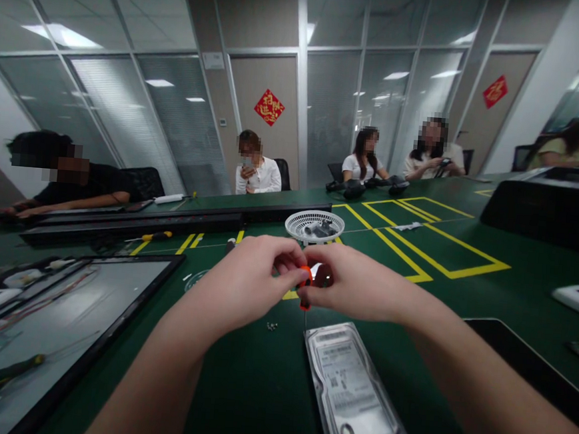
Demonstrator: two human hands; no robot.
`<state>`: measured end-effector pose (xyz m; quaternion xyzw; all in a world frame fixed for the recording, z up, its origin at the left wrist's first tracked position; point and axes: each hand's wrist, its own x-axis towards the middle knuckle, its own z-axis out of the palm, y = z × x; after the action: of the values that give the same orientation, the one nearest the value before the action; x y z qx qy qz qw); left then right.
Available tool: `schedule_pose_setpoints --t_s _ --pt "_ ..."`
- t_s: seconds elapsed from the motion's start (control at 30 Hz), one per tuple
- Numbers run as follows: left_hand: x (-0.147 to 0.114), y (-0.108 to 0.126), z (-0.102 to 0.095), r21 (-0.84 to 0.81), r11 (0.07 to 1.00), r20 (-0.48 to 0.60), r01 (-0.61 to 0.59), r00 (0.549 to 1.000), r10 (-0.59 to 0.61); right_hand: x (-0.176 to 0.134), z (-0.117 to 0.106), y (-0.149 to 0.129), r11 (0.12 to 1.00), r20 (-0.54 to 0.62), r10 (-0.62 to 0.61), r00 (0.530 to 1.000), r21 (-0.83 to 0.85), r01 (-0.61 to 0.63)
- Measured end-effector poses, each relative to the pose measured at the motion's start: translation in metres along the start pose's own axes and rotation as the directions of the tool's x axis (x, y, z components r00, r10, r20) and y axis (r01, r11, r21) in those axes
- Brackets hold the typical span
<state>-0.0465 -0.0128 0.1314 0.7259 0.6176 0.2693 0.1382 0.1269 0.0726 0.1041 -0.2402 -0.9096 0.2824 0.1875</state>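
Both hands meet on one small screwdriver (304, 305) with an orange and dark handle. The fingers of my left hand (259, 275) pinch the handle from the left. From the right, my right hand (359, 283) closes its thumb and fingers on the same handle. The thin shaft points down to the far left corner of a silver hard drive (356, 389), which lies label side up on the green mat. Whether the tip sits in a screw is too small to tell. A little pile of screws (272, 326) lies left of the drive.
A white plastic basket (315, 227) with dark parts stands beyond my hands. A large panel (96, 309) bearing tools and cables is at left. A dark flat tablet-like object (523, 362) lies at right. Several people sit around the table (236, 387).
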Motion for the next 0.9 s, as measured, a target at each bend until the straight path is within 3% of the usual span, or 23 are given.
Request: schedule_pose_setpoints --t_s 0.23,0.53,0.9 --pt "0.0006 0.0006 0.0058 -0.040 0.998 -0.019 0.045 0.999 -0.045 0.0029 0.0027 -0.0012 0.999 -0.051 -0.001 0.999 -0.052 -0.001" --pt "-0.0004 -0.0014 0.0013 -0.025 1.000 -0.017 -0.016 1.000 0.015 0.0017 0.0018 0.0035 1.000 -0.009 -0.002 1.000 0.000 0.002" --pt "0.0016 0.0003 0.0048 -0.023 0.999 0.007 0.037 0.999 -0.037 0.0032 0.0037 -0.0004 0.999 -0.005 0.047 0.999 -0.022 -0.047"
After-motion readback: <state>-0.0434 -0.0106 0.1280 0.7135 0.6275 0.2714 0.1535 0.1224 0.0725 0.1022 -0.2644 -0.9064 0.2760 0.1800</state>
